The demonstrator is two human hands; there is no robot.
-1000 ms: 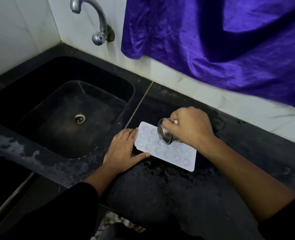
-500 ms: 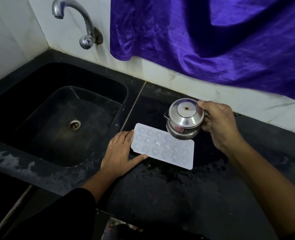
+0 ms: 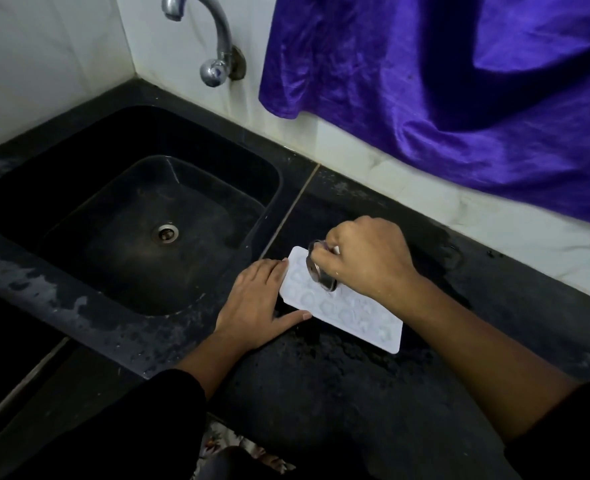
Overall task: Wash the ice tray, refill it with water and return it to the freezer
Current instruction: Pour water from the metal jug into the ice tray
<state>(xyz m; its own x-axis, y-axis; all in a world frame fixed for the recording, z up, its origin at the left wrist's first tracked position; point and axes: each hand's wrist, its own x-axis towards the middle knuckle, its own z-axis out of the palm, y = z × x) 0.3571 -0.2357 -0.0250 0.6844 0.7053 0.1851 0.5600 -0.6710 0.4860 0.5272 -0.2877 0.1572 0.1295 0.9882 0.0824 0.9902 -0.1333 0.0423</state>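
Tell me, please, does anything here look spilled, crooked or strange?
Nothing looks damaged. The ice tray lies askew on the counter, steadied by the left hand, while the right hand tips a steel pot over it. The counter around the tray looks wet, possibly spilled water.

Open along the front edge of the table (image 3: 338, 403) and toward its right end. Barred mid-table by the tray (image 3: 363, 317), above the back edge by hanging cloth (image 3: 460, 98).
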